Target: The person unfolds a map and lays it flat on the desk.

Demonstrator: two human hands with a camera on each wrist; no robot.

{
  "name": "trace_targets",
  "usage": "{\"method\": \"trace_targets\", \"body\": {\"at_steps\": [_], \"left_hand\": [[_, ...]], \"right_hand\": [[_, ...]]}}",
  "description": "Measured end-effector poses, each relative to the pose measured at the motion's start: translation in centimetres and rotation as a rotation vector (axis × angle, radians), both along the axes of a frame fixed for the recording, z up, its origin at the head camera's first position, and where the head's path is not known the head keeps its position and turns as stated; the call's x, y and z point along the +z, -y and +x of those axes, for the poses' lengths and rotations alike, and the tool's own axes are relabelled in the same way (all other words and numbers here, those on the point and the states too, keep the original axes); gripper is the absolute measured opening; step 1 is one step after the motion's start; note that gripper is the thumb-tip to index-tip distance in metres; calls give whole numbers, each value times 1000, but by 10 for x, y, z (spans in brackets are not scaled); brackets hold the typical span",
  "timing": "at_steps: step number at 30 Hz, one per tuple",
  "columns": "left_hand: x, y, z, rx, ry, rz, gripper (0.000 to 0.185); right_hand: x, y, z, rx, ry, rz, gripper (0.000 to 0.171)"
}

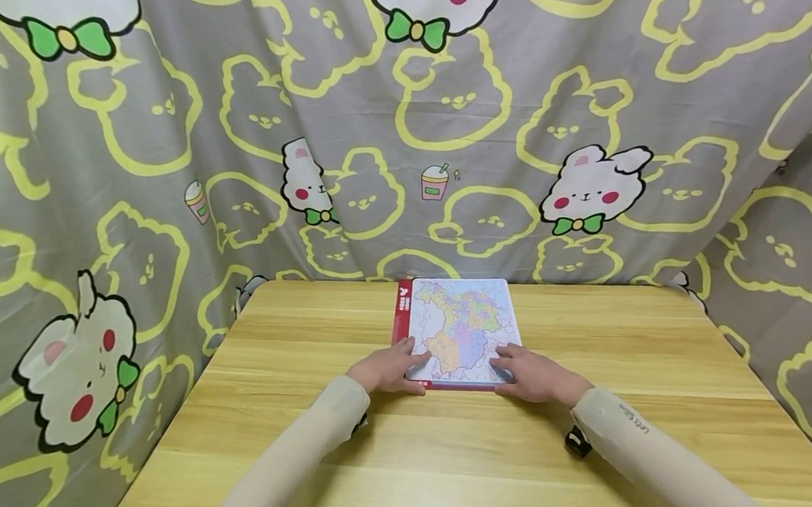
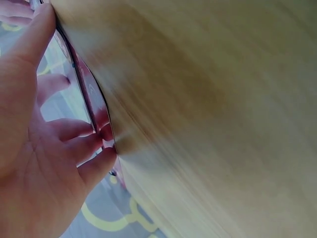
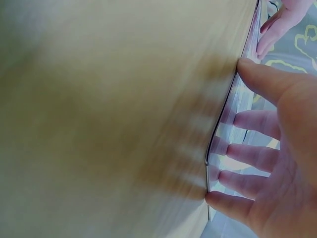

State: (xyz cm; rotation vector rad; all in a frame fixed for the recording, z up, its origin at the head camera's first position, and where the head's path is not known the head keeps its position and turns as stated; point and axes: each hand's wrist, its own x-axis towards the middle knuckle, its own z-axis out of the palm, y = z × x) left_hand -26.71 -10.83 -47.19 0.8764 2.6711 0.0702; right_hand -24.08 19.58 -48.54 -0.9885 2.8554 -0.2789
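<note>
A flat, glossy map sheet or board [image 1: 463, 324] lies on the wooden table, coloured in orange, purple, green and yellow. Beneath it is a red board [image 1: 401, 317], showing along the left and lower edges. My left hand [image 1: 390, 367] rests at the lower left corner with its fingers spread over the edge. At the lower right corner my right hand [image 1: 536, 372] touches the map, fingers apart. In the left wrist view the fingertips [image 2: 106, 161] meet the red edge. The right wrist view has the thumb and fingers [image 3: 252, 157] straight along the map's edge.
The wooden table [image 1: 420, 457] extends around the map on every side but the back, where the map lies near the far edge. A grey curtain [image 1: 376, 232] with cartoon bears and rabbits hangs behind and at both sides. Dark bands sit under both wrists.
</note>
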Motion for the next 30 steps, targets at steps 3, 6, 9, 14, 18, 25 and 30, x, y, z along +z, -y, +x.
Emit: {"method": "trace_targets", "body": {"at_steps": [3, 6, 9, 14, 18, 25, 30], "left_hand": [[-1, 4, 1, -6, -4, 3, 77], [-1, 8, 2, -13, -16, 7, 77], [0, 12, 5, -18, -27, 20, 77], [0, 21, 5, -3, -35, 44, 78], [-3, 25, 4, -6, -57, 41, 79], [-5, 27, 2, -15, -64, 26, 80], [-6, 28, 2, -2, -60, 18, 79]], "right_hand": [[0, 1, 0, -1, 5, -2, 56], [0, 1, 1, -4, 12, -6, 56], [1, 2, 1, -13, 19, -4, 56], [3, 2, 0, -19, 24, 2, 57], [4, 2, 0, -19, 19, 6, 56], [9, 8, -1, 9, -20, -12, 52], [15, 20, -2, 30, -24, -14, 52]]}}
